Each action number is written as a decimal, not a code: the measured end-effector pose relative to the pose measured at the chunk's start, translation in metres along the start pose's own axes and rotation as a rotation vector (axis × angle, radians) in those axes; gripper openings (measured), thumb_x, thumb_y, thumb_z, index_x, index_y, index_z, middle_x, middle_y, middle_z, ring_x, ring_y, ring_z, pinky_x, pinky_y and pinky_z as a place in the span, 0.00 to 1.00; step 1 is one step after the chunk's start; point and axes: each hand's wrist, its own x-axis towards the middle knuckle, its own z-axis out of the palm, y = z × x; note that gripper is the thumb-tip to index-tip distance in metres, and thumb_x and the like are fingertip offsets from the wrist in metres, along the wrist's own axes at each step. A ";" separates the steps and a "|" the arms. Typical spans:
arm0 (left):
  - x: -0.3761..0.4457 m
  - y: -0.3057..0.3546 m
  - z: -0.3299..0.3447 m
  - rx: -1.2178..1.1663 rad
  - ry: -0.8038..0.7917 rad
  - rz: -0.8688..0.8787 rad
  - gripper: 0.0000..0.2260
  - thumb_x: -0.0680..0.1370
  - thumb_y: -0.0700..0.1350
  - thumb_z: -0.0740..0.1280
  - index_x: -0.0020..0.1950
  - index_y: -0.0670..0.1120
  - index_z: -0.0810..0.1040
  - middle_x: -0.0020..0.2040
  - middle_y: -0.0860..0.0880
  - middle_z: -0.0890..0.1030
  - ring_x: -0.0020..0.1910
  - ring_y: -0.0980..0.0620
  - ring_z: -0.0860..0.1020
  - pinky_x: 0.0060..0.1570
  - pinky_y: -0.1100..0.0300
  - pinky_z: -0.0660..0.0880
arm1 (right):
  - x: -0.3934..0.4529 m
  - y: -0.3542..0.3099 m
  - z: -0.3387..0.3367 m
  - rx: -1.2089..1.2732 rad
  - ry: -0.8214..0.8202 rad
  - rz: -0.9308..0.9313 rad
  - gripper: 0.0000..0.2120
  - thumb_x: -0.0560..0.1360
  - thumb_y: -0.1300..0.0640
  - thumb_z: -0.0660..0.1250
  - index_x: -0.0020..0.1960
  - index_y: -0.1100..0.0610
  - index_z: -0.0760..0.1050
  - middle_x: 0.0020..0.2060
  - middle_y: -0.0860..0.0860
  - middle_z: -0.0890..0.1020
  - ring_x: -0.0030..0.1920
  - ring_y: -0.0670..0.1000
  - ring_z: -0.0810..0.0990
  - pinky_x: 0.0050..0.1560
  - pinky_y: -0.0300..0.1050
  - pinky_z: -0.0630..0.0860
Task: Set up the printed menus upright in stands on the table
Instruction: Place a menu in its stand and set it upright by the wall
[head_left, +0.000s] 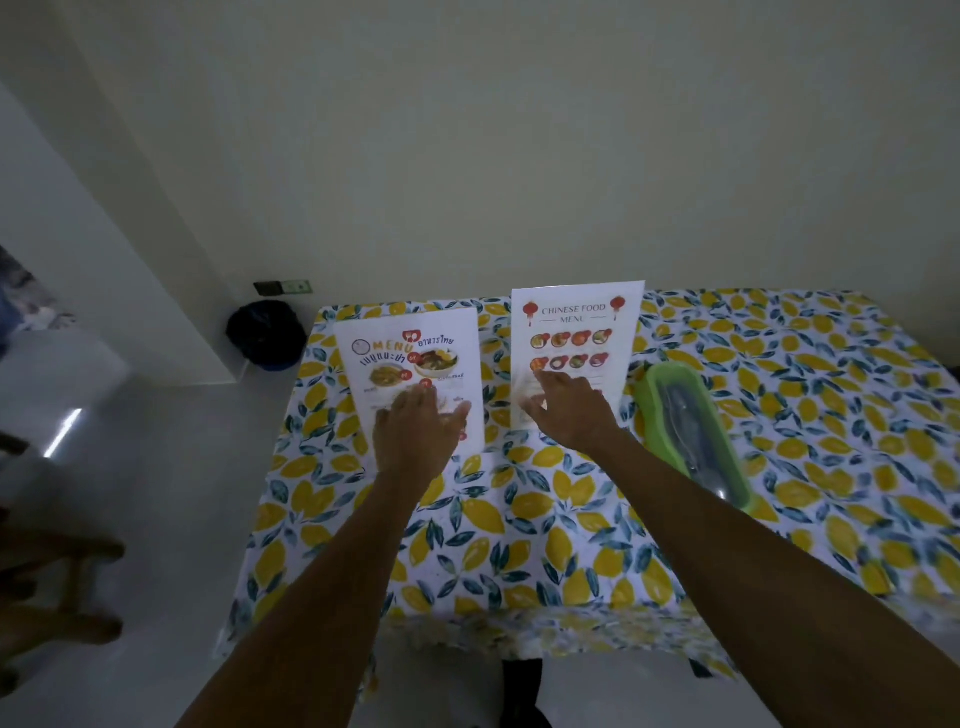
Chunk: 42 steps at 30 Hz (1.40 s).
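On the table (545, 519), both arms reach toward its far edge. The left hand (415, 431) lies flat, fingers spread, against the Thai menu (410, 364); the right hand (566, 410), fingers loosely apart, touches the Chinese menu (576, 338). Both menus stand upright near the far left corner; their stands are hard to make out. This looks like final straightening. Next, let go gently so that neither tips. A green tray (696, 431) lies just right.

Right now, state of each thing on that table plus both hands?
Thai menu: upright, facing the camera, lower part hidden by the left hand.
Chinese food menu: upright, facing the camera.
Left hand: open, fingers spread at the Thai menu's lower edge.
Right hand: open, fingers at the Chinese menu's lower part.
Green container: lying flat, clear lid on, right of the Chinese menu.
Tablecloth: spread over the table.
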 end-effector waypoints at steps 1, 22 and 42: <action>0.002 0.008 0.001 0.041 -0.066 0.059 0.38 0.73 0.68 0.35 0.74 0.54 0.67 0.75 0.44 0.67 0.74 0.41 0.64 0.65 0.40 0.66 | -0.003 0.000 -0.006 -0.049 -0.017 0.006 0.34 0.77 0.36 0.54 0.77 0.52 0.55 0.74 0.56 0.66 0.70 0.65 0.66 0.67 0.64 0.66; 0.048 0.141 -0.011 -0.268 -0.207 0.000 0.35 0.81 0.59 0.55 0.76 0.34 0.50 0.77 0.36 0.58 0.75 0.39 0.61 0.67 0.44 0.68 | 0.003 0.099 -0.048 -0.022 0.024 0.231 0.35 0.72 0.36 0.65 0.69 0.58 0.64 0.64 0.60 0.74 0.63 0.64 0.74 0.62 0.61 0.73; 0.160 0.164 0.014 -0.407 0.012 -0.175 0.21 0.76 0.42 0.70 0.65 0.39 0.67 0.58 0.38 0.78 0.55 0.39 0.80 0.50 0.46 0.79 | 0.128 0.186 -0.065 0.409 0.067 0.178 0.10 0.76 0.56 0.66 0.55 0.59 0.72 0.51 0.59 0.83 0.50 0.60 0.83 0.50 0.58 0.81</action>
